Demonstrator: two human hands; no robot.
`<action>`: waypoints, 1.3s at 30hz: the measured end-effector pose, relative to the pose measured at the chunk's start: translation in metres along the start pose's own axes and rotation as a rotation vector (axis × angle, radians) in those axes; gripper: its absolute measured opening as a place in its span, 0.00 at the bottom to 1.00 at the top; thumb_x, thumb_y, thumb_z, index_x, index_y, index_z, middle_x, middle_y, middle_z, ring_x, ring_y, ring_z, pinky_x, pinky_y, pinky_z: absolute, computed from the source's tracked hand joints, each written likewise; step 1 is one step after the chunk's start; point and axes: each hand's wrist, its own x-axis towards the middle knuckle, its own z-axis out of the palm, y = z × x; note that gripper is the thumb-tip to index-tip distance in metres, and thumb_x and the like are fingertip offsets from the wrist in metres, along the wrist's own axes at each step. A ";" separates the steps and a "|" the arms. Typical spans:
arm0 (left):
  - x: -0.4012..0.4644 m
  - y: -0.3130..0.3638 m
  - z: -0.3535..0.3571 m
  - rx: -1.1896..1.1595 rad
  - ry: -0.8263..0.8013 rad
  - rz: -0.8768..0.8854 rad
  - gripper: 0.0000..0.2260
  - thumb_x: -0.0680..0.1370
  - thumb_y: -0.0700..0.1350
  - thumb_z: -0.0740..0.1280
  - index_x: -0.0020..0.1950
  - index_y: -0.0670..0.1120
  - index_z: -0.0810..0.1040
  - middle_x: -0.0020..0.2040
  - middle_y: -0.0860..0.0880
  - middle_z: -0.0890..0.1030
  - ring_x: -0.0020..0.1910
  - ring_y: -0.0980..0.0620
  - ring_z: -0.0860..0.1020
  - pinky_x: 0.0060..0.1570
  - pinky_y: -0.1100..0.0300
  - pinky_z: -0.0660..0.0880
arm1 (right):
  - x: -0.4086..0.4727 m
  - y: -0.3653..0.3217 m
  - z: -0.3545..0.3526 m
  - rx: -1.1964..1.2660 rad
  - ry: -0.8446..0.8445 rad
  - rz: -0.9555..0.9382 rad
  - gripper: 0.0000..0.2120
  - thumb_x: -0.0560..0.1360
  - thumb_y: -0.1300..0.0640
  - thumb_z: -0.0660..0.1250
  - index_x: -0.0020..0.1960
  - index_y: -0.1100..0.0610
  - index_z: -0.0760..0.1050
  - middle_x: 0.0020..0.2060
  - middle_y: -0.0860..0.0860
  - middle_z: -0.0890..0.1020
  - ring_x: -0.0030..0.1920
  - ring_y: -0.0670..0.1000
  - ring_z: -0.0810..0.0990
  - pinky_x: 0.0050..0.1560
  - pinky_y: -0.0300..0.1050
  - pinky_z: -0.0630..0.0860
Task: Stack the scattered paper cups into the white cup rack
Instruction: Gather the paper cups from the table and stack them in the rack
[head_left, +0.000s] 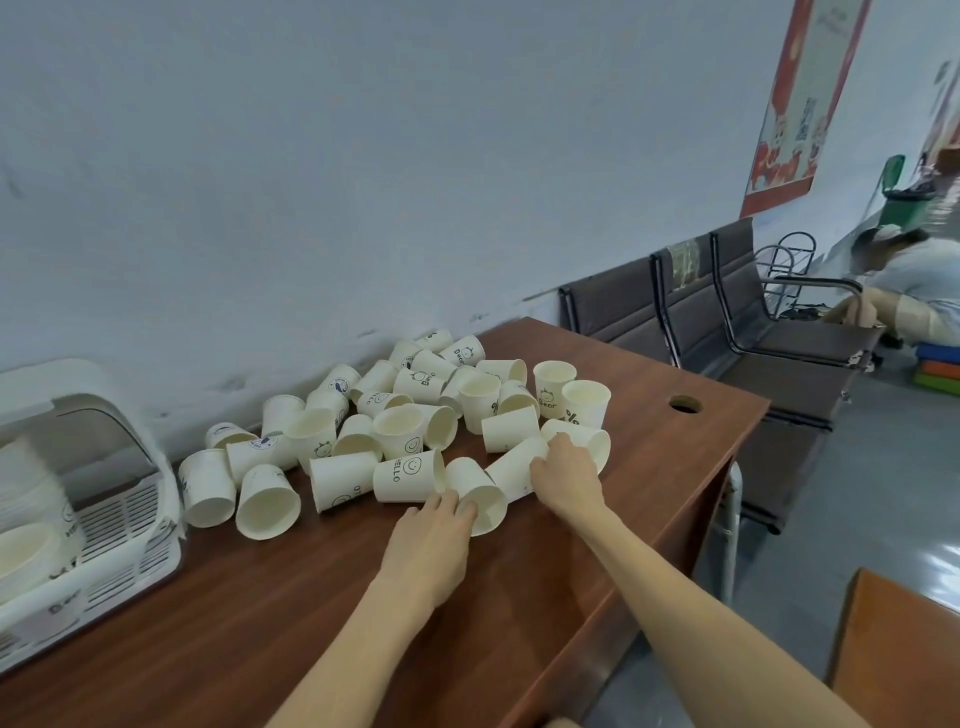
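Note:
Several white paper cups (410, 415) lie scattered on the brown table (270, 613), some upright, most on their sides. My left hand (431, 545) rests its fingers on the rim of a fallen cup (475, 493) at the near edge of the pile. My right hand (563, 470) closes its fingers around another fallen cup (517, 467), just left of a cup lying on its side (587, 441). The white cup rack (119, 525) stands at the far left, with cups stacked inside it.
A wall runs behind the table. The table's right edge has a round cable hole (684, 404). Dark waiting chairs (727, 322) stand beyond it, where a person (904, 280) sits. Another wooden surface (898, 654) shows at the lower right.

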 end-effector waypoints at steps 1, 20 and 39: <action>0.002 0.000 -0.001 0.021 -0.010 -0.011 0.16 0.78 0.40 0.58 0.66 0.47 0.67 0.60 0.47 0.70 0.58 0.46 0.70 0.44 0.57 0.63 | 0.001 0.000 0.000 0.016 0.000 -0.012 0.02 0.75 0.60 0.57 0.47 0.59 0.65 0.42 0.54 0.73 0.44 0.57 0.71 0.41 0.47 0.66; -0.022 -0.018 -0.046 0.011 0.143 -0.004 0.07 0.80 0.41 0.57 0.56 0.46 0.71 0.50 0.47 0.76 0.51 0.46 0.75 0.38 0.55 0.65 | -0.019 -0.050 -0.010 0.041 0.171 -0.366 0.05 0.76 0.59 0.59 0.48 0.56 0.73 0.38 0.55 0.79 0.41 0.57 0.76 0.42 0.53 0.75; -0.090 -0.141 -0.081 -0.177 0.464 -0.385 0.13 0.82 0.53 0.53 0.52 0.50 0.74 0.46 0.52 0.80 0.47 0.47 0.77 0.40 0.53 0.69 | -0.061 -0.160 0.051 0.103 0.089 -0.676 0.06 0.79 0.56 0.57 0.50 0.54 0.72 0.33 0.49 0.79 0.37 0.52 0.76 0.39 0.51 0.72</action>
